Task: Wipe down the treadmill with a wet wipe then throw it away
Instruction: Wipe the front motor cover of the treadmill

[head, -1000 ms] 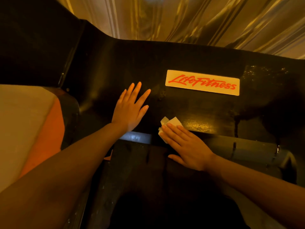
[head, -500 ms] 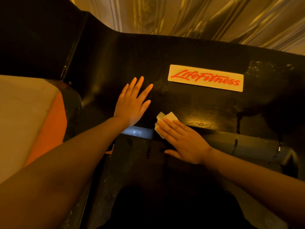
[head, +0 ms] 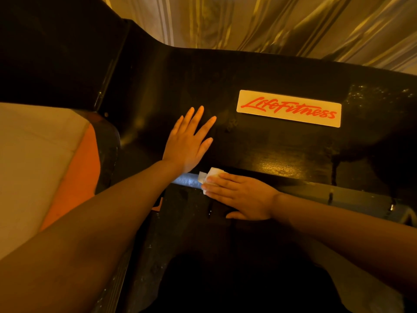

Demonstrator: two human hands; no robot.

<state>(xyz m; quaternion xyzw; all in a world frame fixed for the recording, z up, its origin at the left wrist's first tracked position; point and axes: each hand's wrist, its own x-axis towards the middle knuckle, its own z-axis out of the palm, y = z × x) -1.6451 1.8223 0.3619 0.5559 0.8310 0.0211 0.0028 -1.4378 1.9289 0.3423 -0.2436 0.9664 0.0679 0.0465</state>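
The treadmill's black front hood [head: 270,71] fills the middle of the head view, with a pale label [head: 288,108] in red script on it. My left hand [head: 189,141] lies flat on the hood, fingers straight and spread. My right hand [head: 241,195] presses a small folded white wet wipe [head: 211,173] with straight fingers onto the grey strip [head: 187,180] at the hood's lower edge. Most of the wipe is hidden under my fingers. A wet sheen [head: 277,166] shows on the hood to the right of the wipe.
A dark upright of the treadmill [head: 56,53] rises at the upper left. A pale and orange floor area [head: 45,166] lies to the left. Striped curtains [head: 270,21] hang behind the hood. The dark belt [head: 214,256] runs below my hands.
My right hand has slid the wipe leftward and down along the hood's lower edge, closer to my left wrist. My left hand stays flat in the same spot.
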